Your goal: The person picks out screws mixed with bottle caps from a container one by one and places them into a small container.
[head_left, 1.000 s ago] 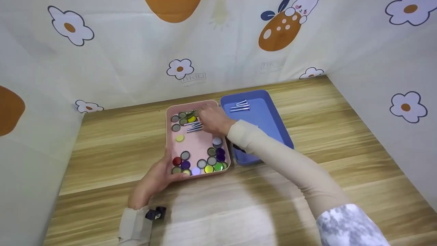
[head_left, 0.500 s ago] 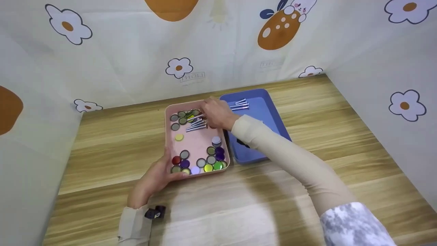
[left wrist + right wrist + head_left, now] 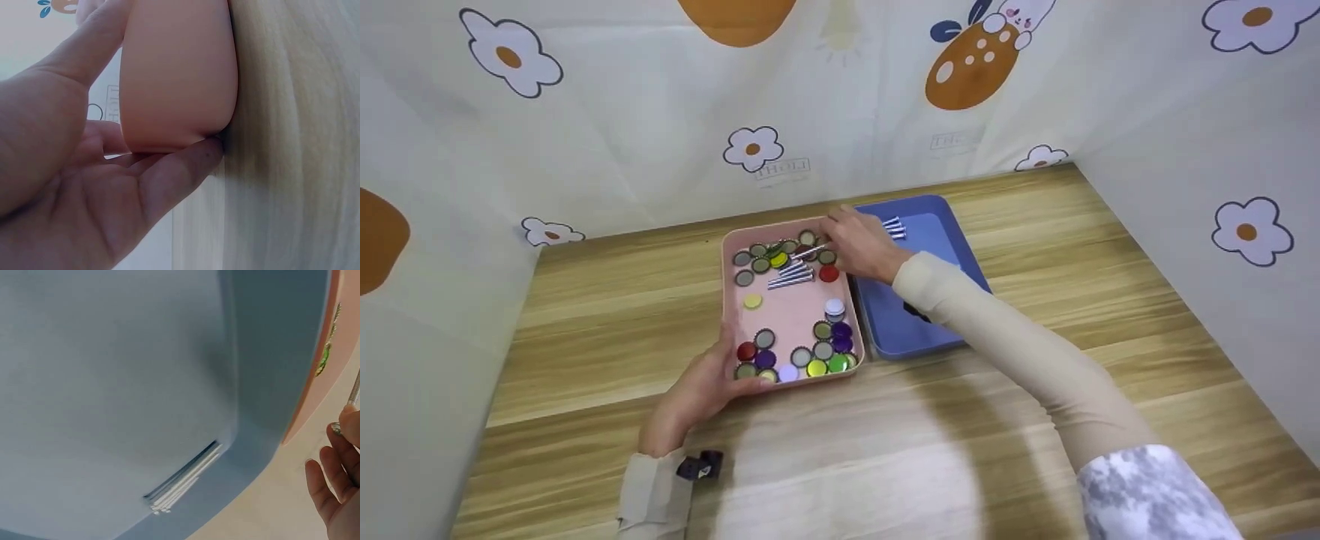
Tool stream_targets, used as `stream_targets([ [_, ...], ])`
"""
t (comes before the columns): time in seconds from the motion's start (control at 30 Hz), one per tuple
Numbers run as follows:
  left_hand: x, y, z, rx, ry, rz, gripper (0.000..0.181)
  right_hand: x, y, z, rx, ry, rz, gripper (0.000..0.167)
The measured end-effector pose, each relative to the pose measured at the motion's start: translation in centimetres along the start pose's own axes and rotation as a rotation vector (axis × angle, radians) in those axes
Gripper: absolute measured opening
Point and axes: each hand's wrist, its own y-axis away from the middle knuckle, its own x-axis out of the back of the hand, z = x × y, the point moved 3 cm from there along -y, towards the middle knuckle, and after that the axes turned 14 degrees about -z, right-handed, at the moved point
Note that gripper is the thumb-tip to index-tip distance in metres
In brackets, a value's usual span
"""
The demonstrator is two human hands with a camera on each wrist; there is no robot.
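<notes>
The right hand (image 3: 864, 244) is over the right rim of the pink tray (image 3: 789, 315), pinching a silver screw (image 3: 810, 251) that points left; in the right wrist view the thumb and a finger of the right hand (image 3: 340, 467) grip this screw (image 3: 354, 391). Below it several more screws (image 3: 791, 280) lie in the pink tray among bottle caps (image 3: 761, 265). At the tray's near left corner, the left hand (image 3: 701, 390) holds the wall; the left wrist view shows the left hand (image 3: 107, 185) with thumb and fingers around the tray's corner (image 3: 177, 79).
Against the pink tray's right side stands a blue tray (image 3: 911, 337) with several screws (image 3: 895, 227) near its far end, partly covered by the right hand. More caps (image 3: 823, 350) lie along the pink tray's near end. A patterned cloth (image 3: 660, 112) hangs behind the table (image 3: 607, 322).
The right hand has moved right, lifting a screw away from the others and uncovering a red cap and other caps. The left hand keeps its hold on the tray.
</notes>
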Motion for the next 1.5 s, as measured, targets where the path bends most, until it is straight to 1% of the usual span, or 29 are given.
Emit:
stream_targets([
  [0.23,0.2,0.2,0.0,-0.031,-0.026,0.021,0.121,0.3,0.4,1.2,0.025,0.015,0.077,0.013],
  [0.37,0.1,0.2,-0.1,-0.021,-0.014,0.019,0.120,0.3,0.8,2.1,0.031,0.009,0.113,0.009],
  [0.47,0.1,0.2,-0.1,-0.011,-0.005,0.019,0.120,0.3,1.2,2.8,0.030,0.005,0.133,0.010],
  [0.6,0.1,0.1,0.0,-0.023,-0.011,0.021,0.119,0.4,1.6,3.6,0.020,0.007,0.152,0.012],
  [0.87,0.0,0.1,0.0,-0.034,-0.021,0.023,0.120,0.2,2.4,5.4,-0.007,-0.006,0.169,0.009],
  [1.13,0.0,0.1,0.0,-0.043,-0.043,0.029,0.122,-0.2,3.3,7.0,-0.009,-0.012,0.227,0.008],
  [1.3,0.0,0.2,0.1,-0.033,-0.030,0.017,0.122,-0.5,3.7,7.6,-0.009,-0.025,0.247,0.006],
  [1.5,0.1,0.2,0.1,-0.014,-0.049,0.010,0.123,-0.9,4.2,8.1,-0.018,-0.020,0.248,0.007],
])
